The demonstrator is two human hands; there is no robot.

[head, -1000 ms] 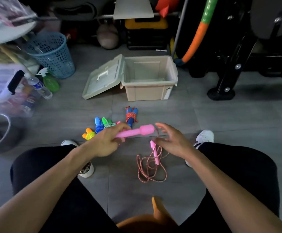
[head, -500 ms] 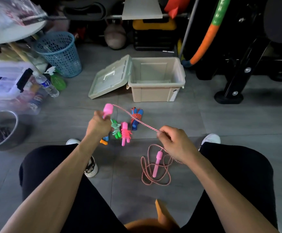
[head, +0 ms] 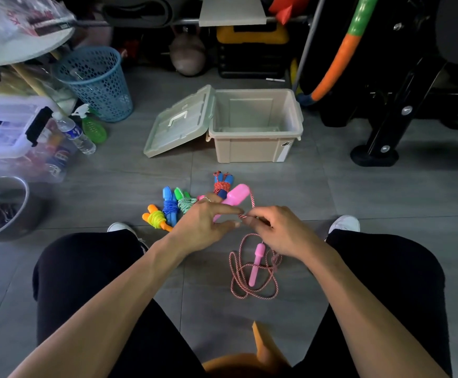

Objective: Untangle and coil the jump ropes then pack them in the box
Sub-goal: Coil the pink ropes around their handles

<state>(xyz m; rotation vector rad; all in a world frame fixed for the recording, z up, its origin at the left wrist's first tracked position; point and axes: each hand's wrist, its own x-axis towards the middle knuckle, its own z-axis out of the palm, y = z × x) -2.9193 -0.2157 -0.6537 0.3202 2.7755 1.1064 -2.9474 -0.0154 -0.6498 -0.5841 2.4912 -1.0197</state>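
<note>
Left hand [head: 204,226] holding the pink handle [head: 234,197], right hand [head: 279,233] pinching the limp, light pink rope [head: 249,279] near it, best gripped by its rigid handles.

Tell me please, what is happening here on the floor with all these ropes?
A person sits on the floor working on a pink jump rope. The left hand holds one pink handle, and the right hand pinches the cord close to it. The rest of the cord lies loose on the floor with the second handle. Several other ropes lie bundled beyond the hands. The beige box stands open with nothing visible inside, its lid leaning on its side.
</note>
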